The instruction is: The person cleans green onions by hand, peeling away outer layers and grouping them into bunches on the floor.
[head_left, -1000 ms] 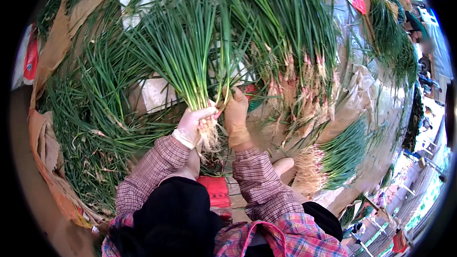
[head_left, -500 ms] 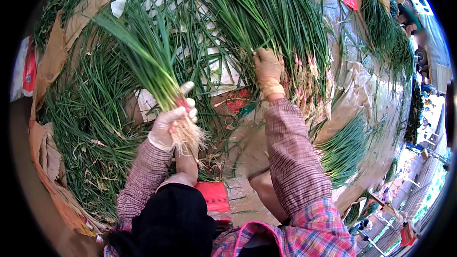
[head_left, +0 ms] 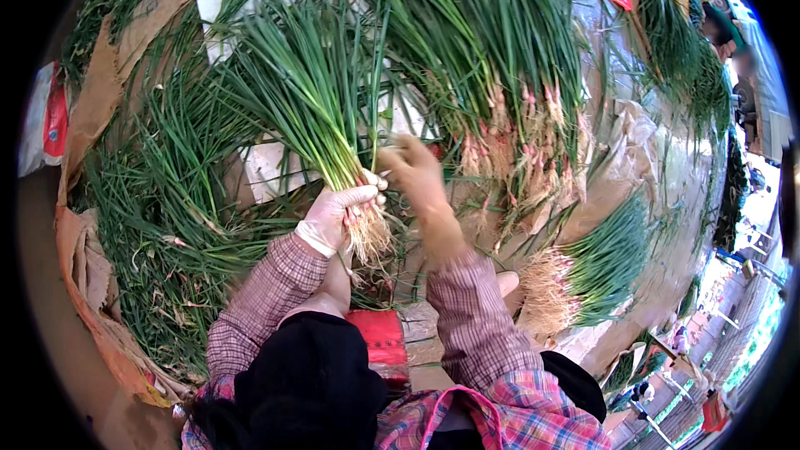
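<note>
A bunch of green onions was gripped tight just above its pale roots by the gloved left hand, leaves fanned up and away. The right hand was held against the stalks, blurred; its grip could not be made out. A loose heap of onions lay just beyond.

Both plaid-sleeved forearms rise from the lower edge, gloved left hand fisted tight, thumb up, right hand beside it, fingers loosely curled, slightly blurred.
</note>
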Available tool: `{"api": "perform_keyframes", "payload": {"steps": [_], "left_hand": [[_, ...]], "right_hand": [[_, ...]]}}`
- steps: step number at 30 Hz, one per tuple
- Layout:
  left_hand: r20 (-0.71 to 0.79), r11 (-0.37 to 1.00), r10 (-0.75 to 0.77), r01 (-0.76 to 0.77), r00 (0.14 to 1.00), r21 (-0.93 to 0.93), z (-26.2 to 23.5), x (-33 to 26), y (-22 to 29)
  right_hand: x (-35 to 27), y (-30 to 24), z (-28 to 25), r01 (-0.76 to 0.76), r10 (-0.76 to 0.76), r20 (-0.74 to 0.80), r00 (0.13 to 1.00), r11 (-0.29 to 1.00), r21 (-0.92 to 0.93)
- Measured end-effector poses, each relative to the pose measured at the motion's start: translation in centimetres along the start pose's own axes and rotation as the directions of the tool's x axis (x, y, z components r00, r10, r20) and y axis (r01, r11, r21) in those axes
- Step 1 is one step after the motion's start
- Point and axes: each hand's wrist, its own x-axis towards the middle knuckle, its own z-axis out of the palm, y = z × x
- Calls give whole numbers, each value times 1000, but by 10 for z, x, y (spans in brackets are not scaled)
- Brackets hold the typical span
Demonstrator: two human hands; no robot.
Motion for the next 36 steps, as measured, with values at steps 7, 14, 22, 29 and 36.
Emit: {"api": "perform_keyframes", "payload": {"steps": [7, 14, 22, 29, 36], "left_hand": [[-67, 993, 71, -77, 995, -87, 6, 0, -2], [-196, 947, 38, 28, 980, 321, 8, 0, -1], [-245, 902, 82, 33, 966, 430, 17, -10, -18], [-115, 986, 12, 7, 993, 165, 23, -8, -12], [126, 940, 239, -197, 963, -279, 14, -31, 23]], "right_hand": [[22, 28, 17, -366, 104, 362, 926, 474, 801], [13, 35, 25, -113, 312, -150, 938, 686, 719], [17, 42, 15, 187, -196, -125, 973, 979, -79], [12, 39, 2, -87, 190, -89, 978, 752, 653], [17, 41, -45, 300, -391, -372, 842, 912, -281]]}}
